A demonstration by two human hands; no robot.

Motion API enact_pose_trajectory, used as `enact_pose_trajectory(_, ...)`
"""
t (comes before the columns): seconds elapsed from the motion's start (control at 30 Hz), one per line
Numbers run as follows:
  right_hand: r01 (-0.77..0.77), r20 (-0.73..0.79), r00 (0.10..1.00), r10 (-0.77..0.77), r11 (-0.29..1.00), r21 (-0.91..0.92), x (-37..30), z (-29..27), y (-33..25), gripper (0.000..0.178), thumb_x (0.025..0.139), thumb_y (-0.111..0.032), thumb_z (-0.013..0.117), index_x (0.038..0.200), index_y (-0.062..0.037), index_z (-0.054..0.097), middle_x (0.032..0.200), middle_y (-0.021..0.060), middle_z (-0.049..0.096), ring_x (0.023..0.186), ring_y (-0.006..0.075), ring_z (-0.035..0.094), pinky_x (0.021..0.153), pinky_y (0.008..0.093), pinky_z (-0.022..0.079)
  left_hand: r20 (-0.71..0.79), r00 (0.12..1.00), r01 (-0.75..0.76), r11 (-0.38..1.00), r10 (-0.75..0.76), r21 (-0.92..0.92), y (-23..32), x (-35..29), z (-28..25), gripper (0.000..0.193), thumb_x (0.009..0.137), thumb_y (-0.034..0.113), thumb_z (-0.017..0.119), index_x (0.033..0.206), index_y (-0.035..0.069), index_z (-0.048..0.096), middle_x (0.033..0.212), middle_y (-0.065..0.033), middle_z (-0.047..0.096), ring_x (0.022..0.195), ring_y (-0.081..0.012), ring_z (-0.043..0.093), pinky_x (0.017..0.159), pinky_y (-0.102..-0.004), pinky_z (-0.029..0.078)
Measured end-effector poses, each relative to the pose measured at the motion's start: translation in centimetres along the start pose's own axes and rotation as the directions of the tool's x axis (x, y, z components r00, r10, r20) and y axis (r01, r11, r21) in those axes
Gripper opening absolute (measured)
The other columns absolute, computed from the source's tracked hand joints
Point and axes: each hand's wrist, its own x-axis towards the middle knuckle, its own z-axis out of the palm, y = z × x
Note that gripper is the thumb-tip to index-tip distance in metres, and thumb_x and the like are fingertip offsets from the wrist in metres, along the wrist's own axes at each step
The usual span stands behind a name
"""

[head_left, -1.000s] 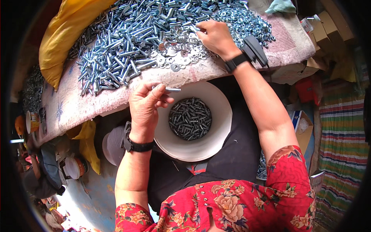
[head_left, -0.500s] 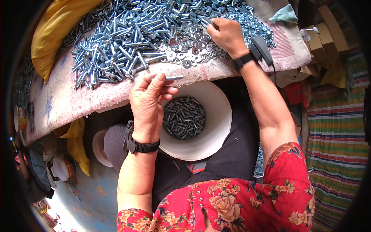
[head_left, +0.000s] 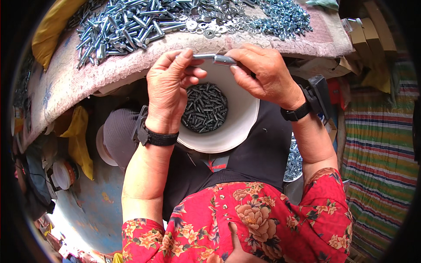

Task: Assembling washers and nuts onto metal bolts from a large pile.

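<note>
Cloth (head_left: 55, 30) in yellow drapes over the far-left end of the covered surface (head_left: 61, 85), and just right of it I see a heap of silvery bolts (head_left: 127, 28). Near the front edge is the left hand (head_left: 169, 83), its thumb and forefinger pinched narrow on a slim rod (head_left: 202, 57), the other fingers curled loosely beneath. The rod points right, roughly level, above the rim of a white bucket (head_left: 245, 111) with dark short pieces (head_left: 204, 107) at its bottom.

Flat washers (head_left: 209, 33) lie on the surface beyond. At the rod's right end sits a wider metal sleeve (head_left: 224, 60); the two meet end to end, though I cannot tell whether the rod has entered it. The right hand (head_left: 265, 76) has thumb and fingers closed around the sleeve's far end.

I judge both parts light, stiff and hard to damage, but smooth and round enough to roll or slip in a loose pinch. I would take the rod near its left end and the sleeve by its outer wall toward the right, leaving the meeting ends free and in line.

Farther right, small nuts (head_left: 289, 19) spread across the surface, and striped fabric (head_left: 379, 153) hangs or lies past the right arm.
</note>
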Motion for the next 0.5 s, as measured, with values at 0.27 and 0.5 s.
enact_pose_trajectory(0.27, -0.022, 0.072, 0.997, 0.019, 0.999, 0.039, 0.3, 1.1, -1.1, 0.015, 0.078, -0.004, 0.059, 0.091, 0.0010, 0.057, 0.071, 0.0128, 0.054, 0.060, 0.0279, 0.054, 0.053, 0.0351, 0.043, 0.055, 0.998, -0.020, 0.994, 0.014, 0.111, -0.3, -1.7, 0.2, 0.017, 0.082, 0.014, 0.067, 0.089, -0.001, 0.064, 0.074, -0.0083, 0.066, 0.055, -0.0106, 0.060, 0.047, -0.0182, 0.045)
enact_pose_trajectory(0.5, -0.413, 0.340, 0.904, 0.258, 0.730, 0.545, -0.1, 3.3, -1.8, 0.027, 0.091, -0.025, 0.051, 0.078, -0.0007, 0.055, 0.061, 0.0105, 0.050, 0.053, 0.0247, 0.049, 0.052, 0.0343, 0.041, 0.167, 0.942, -0.335, 0.801, 0.291, 0.496, -0.8, -2.7, -0.5, 0.020, 0.089, 0.019, 0.060, 0.098, 0.003, 0.068, 0.061, 0.0030, 0.051, 0.048, -0.0034, 0.037, 0.044, -0.0190, 0.028)
